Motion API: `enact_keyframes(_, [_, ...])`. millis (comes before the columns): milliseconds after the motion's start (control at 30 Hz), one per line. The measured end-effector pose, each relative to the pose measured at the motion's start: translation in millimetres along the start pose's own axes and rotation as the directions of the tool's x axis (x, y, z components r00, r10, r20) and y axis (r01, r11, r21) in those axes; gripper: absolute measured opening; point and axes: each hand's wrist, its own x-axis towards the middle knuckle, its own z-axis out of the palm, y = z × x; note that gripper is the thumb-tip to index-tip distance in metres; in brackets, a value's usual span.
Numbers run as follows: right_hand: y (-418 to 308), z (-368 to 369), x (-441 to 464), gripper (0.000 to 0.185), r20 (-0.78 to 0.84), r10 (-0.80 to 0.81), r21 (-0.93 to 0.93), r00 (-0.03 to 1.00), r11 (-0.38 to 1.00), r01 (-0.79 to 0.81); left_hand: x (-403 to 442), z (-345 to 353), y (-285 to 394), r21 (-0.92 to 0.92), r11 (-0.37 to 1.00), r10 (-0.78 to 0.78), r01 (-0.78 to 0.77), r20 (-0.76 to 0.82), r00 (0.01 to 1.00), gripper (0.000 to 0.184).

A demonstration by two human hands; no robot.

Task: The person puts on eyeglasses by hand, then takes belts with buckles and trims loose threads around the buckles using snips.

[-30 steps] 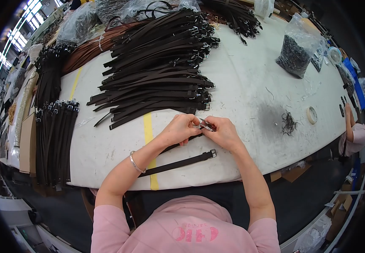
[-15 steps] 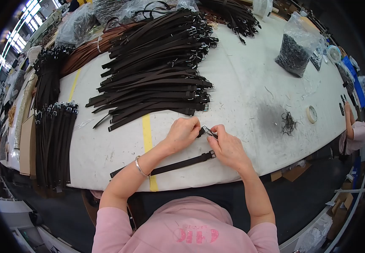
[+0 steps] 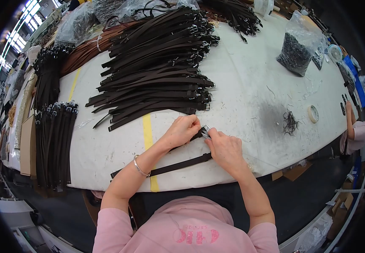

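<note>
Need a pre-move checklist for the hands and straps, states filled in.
1. Left grip closed on the held strap: ok.
2. Buckle in sight between the hands: ok.
3. What the right grip pinches beside the buckle: cannot tell, fingers hide it.
4. Second strap fully visible: not ok, left forearm crosses it and the right hand hides its right end.
5. Loose black strands apart from both hands: ok.
6. Tape roll apart from both hands: ok.
</note>
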Motion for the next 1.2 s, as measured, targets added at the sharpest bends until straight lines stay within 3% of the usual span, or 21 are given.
enact_keyframes(500, [-2, 4, 4, 0.016, -0.009, -0.027, -0.026, 1.0, 0.999, 0.026, -2, 4, 1, 0.197, 0.97, 0.155, -0.141, -0.055, 0.986, 0.018])
enact_keyframes(600, [1, 3, 2, 0.018, -0.021, -0.004, 0.0, 1.0, 1.0, 0.004, -3, -1, -1, 0.052, 0.996, 0.082, -0.079, -0.073, 0.994, 0.015])
enact_keyframes(700, [-1, -2, -2, 0.021, 0.03, 0.024, 0.008, 0.999, 1.0, -0.024, -12, -16, 7, -0.105, 0.991, -0.085, 0.078, -0.063, 0.994, 0.012])
enact_keyframes(800, [-1, -4, -2, 0.023, 0.069, 0.024, -0.007, 0.997, 1.0, -0.024, -18, -20, 14, 0.004, 0.991, -0.136, 0.136, -0.051, 0.989, 0.006])
enact_keyframes(900, [0, -6, 0, 0.024, 0.102, 0.025, 0.001, 0.994, 1.0, -0.025, -17, -8, -6, 0.058, 0.977, 0.21, -0.206, -0.087, 0.974, 0.008])
enact_keyframes(1000, [2, -3, -2, 0.023, 0.094, 0.017, 0.014, 0.995, 1.0, -0.019, -15, -3, -12, 0.35, 0.883, 0.336, -0.312, -0.008, 0.942, 0.011])
enact_keyframes(1100, [2, -3, -1, 0.023, 0.08, 0.021, 0.041, 0.997, 0.999, -0.024, -13, 4, -23, 0.397, 0.828, 0.454, -0.395, -0.061, 0.889, 0.01])
enact_keyframes(1200, [0, -1, -3, 0.022, 0.053, 0.021, 0.062, 0.998, 0.998, -0.025, -17, 7, -21, 0.441, 0.829, 0.428, -0.345, -0.101, 0.898, 0.006])
